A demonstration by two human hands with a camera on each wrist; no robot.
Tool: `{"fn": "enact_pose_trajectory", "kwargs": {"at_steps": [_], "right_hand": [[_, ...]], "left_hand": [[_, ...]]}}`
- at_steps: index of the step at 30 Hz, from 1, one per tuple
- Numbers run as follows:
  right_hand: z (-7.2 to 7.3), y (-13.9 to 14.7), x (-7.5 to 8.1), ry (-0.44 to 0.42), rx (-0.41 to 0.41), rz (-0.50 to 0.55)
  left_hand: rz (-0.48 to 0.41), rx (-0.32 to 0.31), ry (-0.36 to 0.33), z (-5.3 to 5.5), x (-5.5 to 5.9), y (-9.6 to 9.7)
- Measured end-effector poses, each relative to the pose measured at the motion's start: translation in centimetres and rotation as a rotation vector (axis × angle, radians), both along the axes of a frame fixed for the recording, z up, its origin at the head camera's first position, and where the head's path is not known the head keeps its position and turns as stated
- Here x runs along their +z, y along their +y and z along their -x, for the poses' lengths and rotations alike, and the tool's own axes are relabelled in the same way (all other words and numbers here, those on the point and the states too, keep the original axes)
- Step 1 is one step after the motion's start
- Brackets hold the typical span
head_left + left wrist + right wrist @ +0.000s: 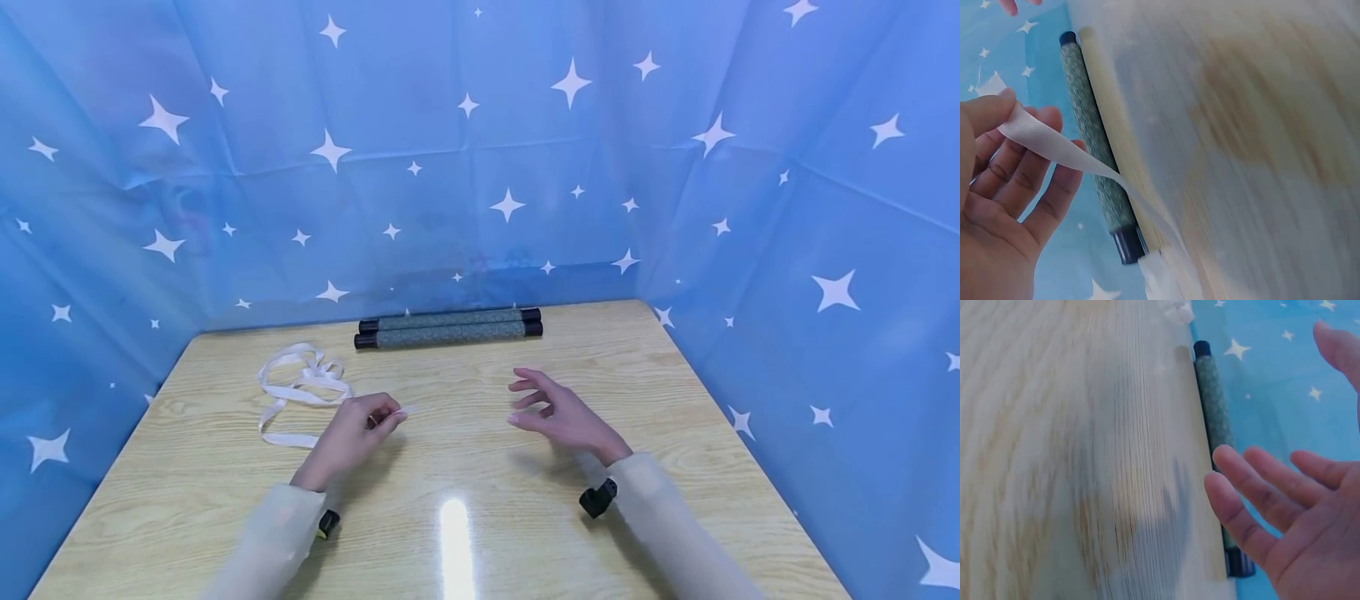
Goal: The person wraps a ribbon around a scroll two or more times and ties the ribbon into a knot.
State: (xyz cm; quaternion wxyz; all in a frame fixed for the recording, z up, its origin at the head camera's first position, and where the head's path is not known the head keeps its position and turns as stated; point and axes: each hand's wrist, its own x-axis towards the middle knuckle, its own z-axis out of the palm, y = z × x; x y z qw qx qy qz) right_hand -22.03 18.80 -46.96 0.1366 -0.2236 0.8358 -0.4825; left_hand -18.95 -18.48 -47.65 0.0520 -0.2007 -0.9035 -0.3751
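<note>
A white ribbon (281, 392) lies in loose loops on the left part of the table. My left hand (352, 433) pinches it near one end between thumb and index finger. In the left wrist view the ribbon (1054, 147) runs down from that pinch, and a short end sticks out past the thumb. My right hand (566, 421) hovers over the table to the right, its fingers spread and slightly bent, holding nothing. The right wrist view shows the palm of the right hand (1310, 519) with the thumb apart from the fingers.
Two scrolls (450, 332) with patterned grey-green covers and black end knobs lie side by side along the table's back edge. The light wood table (525, 517) is bordered by blue curtains (420, 100) with white stars at the back and sides.
</note>
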Motion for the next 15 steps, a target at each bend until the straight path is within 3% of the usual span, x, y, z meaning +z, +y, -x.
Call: {"fn": "enact_pose_trajectory", "kwargs": {"at_steps": [7,15], "right_hand": [[-0.3,-0.9,-0.1,-0.016,0.001,-0.002],[-0.6,-2.1,-0.2,-0.012,0.006,-0.017]], "left_hand": [[-0.058,-0.044,-0.073,-0.2,0.1,2.0],[-0.118,-0.135,-0.076,-0.4,-0.1,4.6]]}}
